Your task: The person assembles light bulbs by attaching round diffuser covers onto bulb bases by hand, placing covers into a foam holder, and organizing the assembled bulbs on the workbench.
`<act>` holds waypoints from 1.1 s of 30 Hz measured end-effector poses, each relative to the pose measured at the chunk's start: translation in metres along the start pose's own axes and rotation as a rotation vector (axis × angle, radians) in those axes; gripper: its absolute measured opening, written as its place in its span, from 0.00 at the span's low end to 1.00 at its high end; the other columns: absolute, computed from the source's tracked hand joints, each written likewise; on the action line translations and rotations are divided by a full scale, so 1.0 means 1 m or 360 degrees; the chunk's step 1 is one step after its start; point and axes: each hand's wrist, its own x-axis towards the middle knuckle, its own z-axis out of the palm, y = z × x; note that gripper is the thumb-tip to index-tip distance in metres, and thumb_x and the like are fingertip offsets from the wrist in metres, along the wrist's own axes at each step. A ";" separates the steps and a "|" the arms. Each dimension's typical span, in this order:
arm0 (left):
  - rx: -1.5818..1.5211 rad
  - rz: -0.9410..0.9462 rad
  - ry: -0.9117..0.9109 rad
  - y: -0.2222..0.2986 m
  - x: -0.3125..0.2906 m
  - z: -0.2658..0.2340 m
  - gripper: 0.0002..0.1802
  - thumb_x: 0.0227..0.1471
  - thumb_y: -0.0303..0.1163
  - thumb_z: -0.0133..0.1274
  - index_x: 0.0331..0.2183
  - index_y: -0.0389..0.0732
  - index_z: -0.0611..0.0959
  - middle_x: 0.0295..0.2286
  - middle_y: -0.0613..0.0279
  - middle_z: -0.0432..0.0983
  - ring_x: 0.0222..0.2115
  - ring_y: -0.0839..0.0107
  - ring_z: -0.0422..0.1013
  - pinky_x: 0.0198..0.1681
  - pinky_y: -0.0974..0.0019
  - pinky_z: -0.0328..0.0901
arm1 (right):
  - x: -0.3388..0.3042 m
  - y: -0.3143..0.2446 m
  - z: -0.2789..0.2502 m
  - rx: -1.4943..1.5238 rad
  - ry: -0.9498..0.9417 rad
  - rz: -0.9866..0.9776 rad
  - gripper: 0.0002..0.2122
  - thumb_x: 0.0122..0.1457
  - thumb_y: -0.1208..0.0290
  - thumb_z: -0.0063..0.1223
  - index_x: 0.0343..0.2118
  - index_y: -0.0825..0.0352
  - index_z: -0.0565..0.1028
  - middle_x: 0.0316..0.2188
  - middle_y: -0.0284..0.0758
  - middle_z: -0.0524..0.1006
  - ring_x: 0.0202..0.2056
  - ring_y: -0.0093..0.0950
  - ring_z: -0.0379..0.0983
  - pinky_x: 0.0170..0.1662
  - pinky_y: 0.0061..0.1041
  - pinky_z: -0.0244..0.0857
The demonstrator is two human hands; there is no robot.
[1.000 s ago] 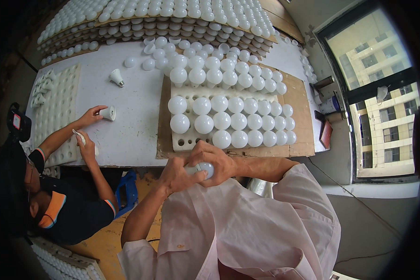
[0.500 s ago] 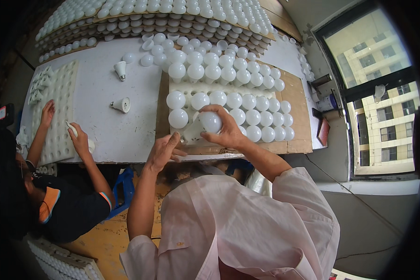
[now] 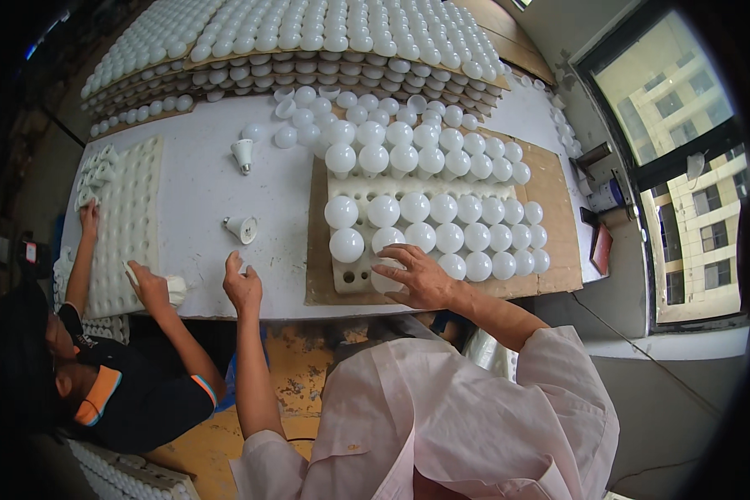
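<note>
My right hand (image 3: 425,282) curves its fingers round a white light bulb (image 3: 383,279) at the front left of the foam tray (image 3: 350,276). Several rows of round white bulbs (image 3: 450,238) stand upright in that tray, their globes upward. Over the table's front edge, my left hand (image 3: 242,285) is raised with nothing in it, its thumb and fingers apart. Just beyond its fingertips a white lamp housing (image 3: 243,229) lies on its side, with its wide end to the right. Farther back a second lamp housing (image 3: 242,155) rests with its screw cap toward me.
A brown cardboard sheet (image 3: 558,225) lies under the tray. Stacked boards of white globes (image 3: 308,42) fill the back, with loose white covers (image 3: 304,117) before them. At left a co-worker's hands (image 3: 150,289) work over another foam tray (image 3: 129,217). A window (image 3: 683,167) is at right.
My right hand has lowered the bulb from between my hands into the tray's front row. My left hand has let go and moved left toward the lying lamp housing. The view has shifted slightly.
</note>
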 end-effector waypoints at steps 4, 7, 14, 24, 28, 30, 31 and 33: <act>0.0745 0.0317 0.0089 -0.046 0.052 -0.009 0.35 0.41 0.10 0.46 0.54 0.34 0.62 0.57 0.41 0.54 0.58 0.50 0.53 0.60 0.58 0.52 | 0.014 0.046 -0.034 0.0194 0.0307 0.0142 0.24 0.45 0.72 0.61 0.49 0.59 0.70 0.46 0.38 0.68 0.48 0.40 0.64 0.48 0.36 0.64; 0.1041 0.0471 -0.0276 -0.036 0.068 -0.001 0.38 0.40 0.09 0.45 0.56 0.35 0.60 0.58 0.44 0.51 0.58 0.48 0.51 0.61 0.58 0.51 | 0.012 0.108 -0.065 0.0158 0.0531 0.0430 0.23 0.46 0.74 0.60 0.48 0.60 0.71 0.44 0.38 0.70 0.45 0.39 0.68 0.46 0.35 0.66; 0.1130 0.0647 -0.0450 -0.042 0.087 0.002 0.43 0.36 0.12 0.56 0.55 0.32 0.58 0.56 0.41 0.56 0.57 0.49 0.54 0.60 0.60 0.52 | 0.051 0.317 -0.092 0.0185 0.0450 0.1128 0.22 0.49 0.68 0.57 0.49 0.61 0.70 0.41 0.41 0.74 0.42 0.39 0.72 0.44 0.35 0.67; 0.1320 0.0275 -0.0852 0.011 0.084 0.034 0.30 0.32 0.22 0.64 0.41 0.34 0.71 0.43 0.40 0.70 0.45 0.45 0.66 0.51 0.54 0.59 | 0.130 0.446 -0.030 -0.0400 -0.0846 0.1058 0.35 0.35 0.61 0.69 0.51 0.56 0.68 0.44 0.43 0.72 0.45 0.42 0.71 0.48 0.35 0.66; 0.1033 0.0376 -0.0469 0.001 0.066 0.039 0.29 0.34 0.23 0.63 0.42 0.31 0.71 0.42 0.42 0.72 0.45 0.47 0.67 0.49 0.54 0.62 | 0.138 0.438 -0.046 -0.0302 -0.0760 0.1060 0.35 0.38 0.63 0.66 0.53 0.58 0.65 0.49 0.44 0.69 0.46 0.42 0.70 0.47 0.35 0.67; 0.0949 0.0442 -0.0364 0.015 0.059 0.042 0.29 0.35 0.23 0.62 0.43 0.30 0.71 0.42 0.42 0.72 0.46 0.48 0.67 0.49 0.55 0.62 | 0.126 0.427 -0.070 -0.0167 -0.0624 0.1189 0.34 0.40 0.64 0.64 0.54 0.59 0.64 0.50 0.43 0.68 0.45 0.41 0.71 0.45 0.35 0.68; 0.0732 -0.0027 -0.0408 0.026 0.057 0.041 0.29 0.38 0.23 0.61 0.45 0.30 0.70 0.44 0.42 0.71 0.46 0.51 0.68 0.49 0.57 0.63 | 0.115 0.421 -0.080 0.0435 -0.0151 0.1341 0.32 0.42 0.65 0.61 0.54 0.59 0.64 0.48 0.41 0.69 0.44 0.38 0.71 0.44 0.35 0.69; 0.0478 -0.0475 -0.0438 0.027 0.046 0.038 0.30 0.40 0.22 0.59 0.47 0.29 0.69 0.46 0.42 0.69 0.46 0.54 0.69 0.48 0.59 0.64 | 0.091 0.407 -0.098 0.1464 0.0506 0.1331 0.30 0.47 0.67 0.54 0.56 0.58 0.61 0.45 0.38 0.68 0.42 0.31 0.70 0.39 0.31 0.70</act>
